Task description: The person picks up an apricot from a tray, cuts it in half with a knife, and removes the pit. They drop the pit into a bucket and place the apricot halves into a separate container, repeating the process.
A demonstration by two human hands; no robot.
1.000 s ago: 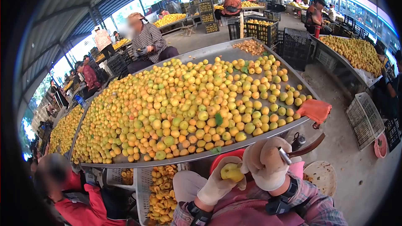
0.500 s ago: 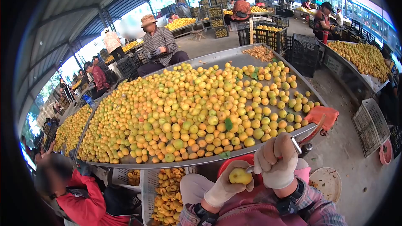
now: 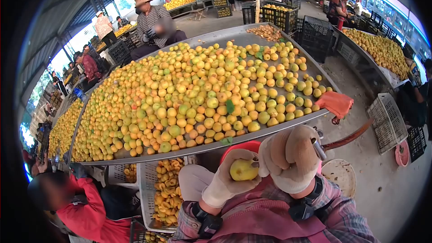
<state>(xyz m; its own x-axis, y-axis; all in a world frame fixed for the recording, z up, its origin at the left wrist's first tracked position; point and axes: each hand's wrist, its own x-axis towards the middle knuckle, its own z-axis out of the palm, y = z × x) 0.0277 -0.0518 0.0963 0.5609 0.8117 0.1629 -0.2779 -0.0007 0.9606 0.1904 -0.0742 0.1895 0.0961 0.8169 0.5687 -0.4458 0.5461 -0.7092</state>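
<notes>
Metal table takes up roughly 10 to 1 o'clock from the hands, piled with yellow-orange fruit. Left hand has its fingers curled around one yellow fruit, just below the table's near edge. Right hand is balled up around a metal-ended tool, right beside that fruit; can't see whether its tip touches it.

What could go wrong, imo: if the tool slips on smooth skin, it could nick the left glove, since the hands are so close. A loose hold or a sideways push might also pop the fruit out, maybe down into the red tub behind.

Headcount: one held fruit, one tool, two gloved hands, one red tub, one orange bag between 1 and 2 o'clock, and three white crates: two around 9, one between 2 and 3. Table fruit? Way too many to count, lol.
</notes>
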